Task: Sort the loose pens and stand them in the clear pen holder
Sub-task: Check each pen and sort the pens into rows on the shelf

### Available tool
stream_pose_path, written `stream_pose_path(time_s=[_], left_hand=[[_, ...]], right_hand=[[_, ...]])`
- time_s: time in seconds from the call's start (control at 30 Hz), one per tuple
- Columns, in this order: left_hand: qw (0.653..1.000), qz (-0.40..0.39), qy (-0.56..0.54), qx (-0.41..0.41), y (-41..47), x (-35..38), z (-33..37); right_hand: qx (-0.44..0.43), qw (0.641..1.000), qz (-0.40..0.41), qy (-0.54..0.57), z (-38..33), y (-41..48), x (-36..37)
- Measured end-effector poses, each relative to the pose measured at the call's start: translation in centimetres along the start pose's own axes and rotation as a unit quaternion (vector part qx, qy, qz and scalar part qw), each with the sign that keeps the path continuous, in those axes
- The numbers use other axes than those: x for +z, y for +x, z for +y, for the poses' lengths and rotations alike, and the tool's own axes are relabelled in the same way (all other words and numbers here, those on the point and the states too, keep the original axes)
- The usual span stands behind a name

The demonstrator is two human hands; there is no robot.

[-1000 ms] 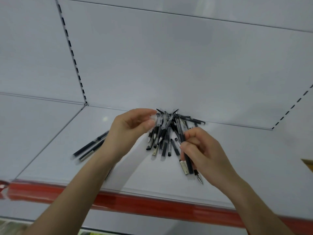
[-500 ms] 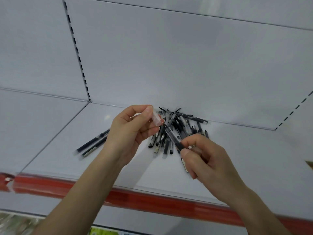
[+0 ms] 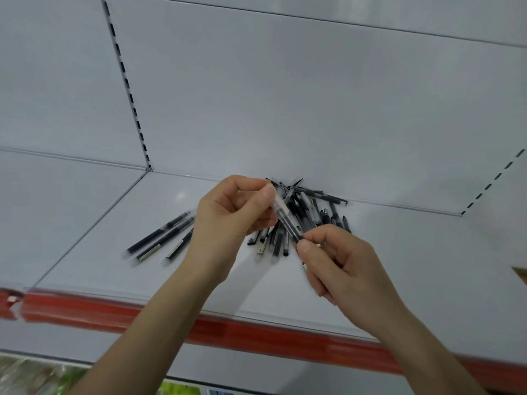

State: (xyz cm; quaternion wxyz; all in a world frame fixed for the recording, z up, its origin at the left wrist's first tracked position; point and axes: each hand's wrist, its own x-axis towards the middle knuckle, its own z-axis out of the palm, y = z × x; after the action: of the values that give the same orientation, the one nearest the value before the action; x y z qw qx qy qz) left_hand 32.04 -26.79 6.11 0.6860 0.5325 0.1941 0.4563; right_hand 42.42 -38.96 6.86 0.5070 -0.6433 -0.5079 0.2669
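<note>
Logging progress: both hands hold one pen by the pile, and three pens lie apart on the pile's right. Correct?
No. The head view shows the three pens apart on the left of the pile, not right. The left hand and right hand do hold one pen.

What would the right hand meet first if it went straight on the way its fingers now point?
Probably the left hand, pinching the other end of the pen the right hand holds; the pen pile lies beyond, though depth is unclear.
</note>
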Motion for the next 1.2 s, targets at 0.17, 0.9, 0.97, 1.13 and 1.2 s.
stream_pose_path(time_s=[0.17,0.9,0.97,1.13,1.2], left_hand=[[1.000,0.013,-0.002,-0.001,-0.2,0.7,-0.6],[0.794,0.003,0.608,0.001,2.7,-6.4,-2.8],[0.770,-0.014,0.638,-0.013,2.6,-6.6,-3.1],[0.767,-0.023,0.640,-0.031,2.9,-6.9,-3.2],[0.762,-0.023,0.647,-0.030,3.5,-6.8,-3.3]], right_hand=[[-0.009,1.000,0.023,0.011,0.5,0.0,0.4],[0.005,0.942,-0.056,-0.329,4.5,8.2,3.2],[0.018,0.919,-0.078,-0.386,4.6,8.6,3.9],[0.050,0.885,-0.106,-0.451,4.1,8.6,3.2],[0.058,0.868,-0.121,-0.478,4.0,8.5,3.0]])
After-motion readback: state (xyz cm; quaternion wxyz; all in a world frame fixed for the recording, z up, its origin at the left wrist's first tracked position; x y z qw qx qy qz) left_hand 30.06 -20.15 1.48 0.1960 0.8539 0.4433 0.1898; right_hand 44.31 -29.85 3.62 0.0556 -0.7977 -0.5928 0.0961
